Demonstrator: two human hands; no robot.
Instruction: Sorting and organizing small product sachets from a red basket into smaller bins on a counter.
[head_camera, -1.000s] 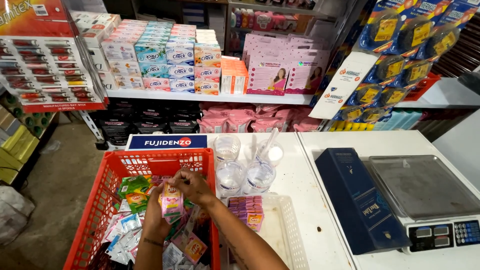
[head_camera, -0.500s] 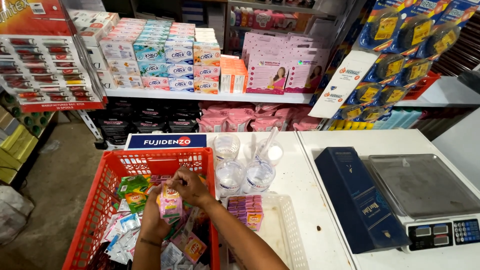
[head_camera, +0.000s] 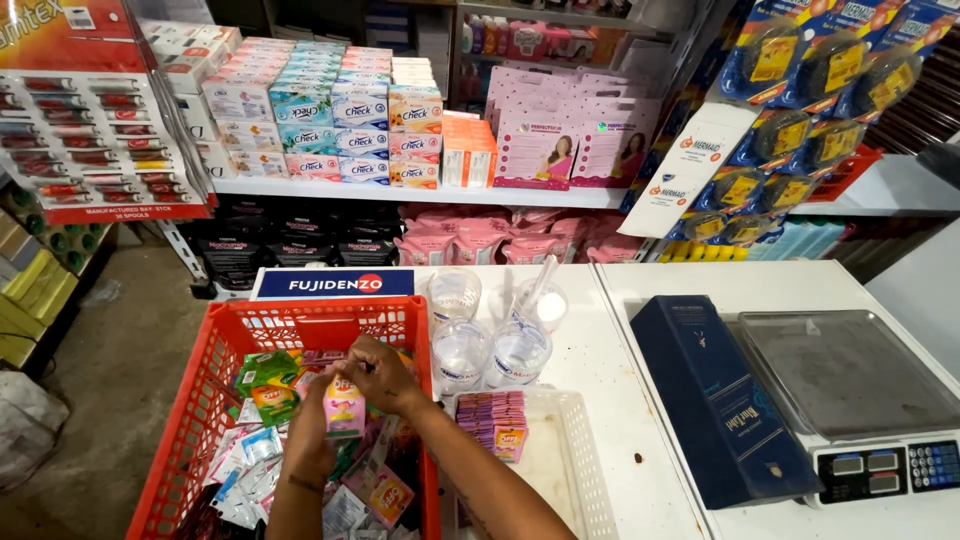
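Note:
Both my hands are over a red plastic basket (head_camera: 215, 370) full of small sachets in green, pink and white. My left hand (head_camera: 312, 435) and my right hand (head_camera: 378, 372) together hold one pink sachet (head_camera: 344, 408) upright above the pile. My right hand pinches its top edge, my left grips its side. To the right lies a white plastic basket (head_camera: 575, 450) with a stack of pink sachets (head_camera: 497, 422) in its near-left corner.
Several clear plastic containers (head_camera: 487, 335) stand behind the white basket. A dark blue box (head_camera: 720, 400) and a digital scale (head_camera: 860, 385) sit on the white counter (head_camera: 620, 370) at right. Shelves of boxed goods (head_camera: 330, 120) rise behind.
The pink sachet has been raised a little in my two hands. My hands stay over the same part of the red basket.

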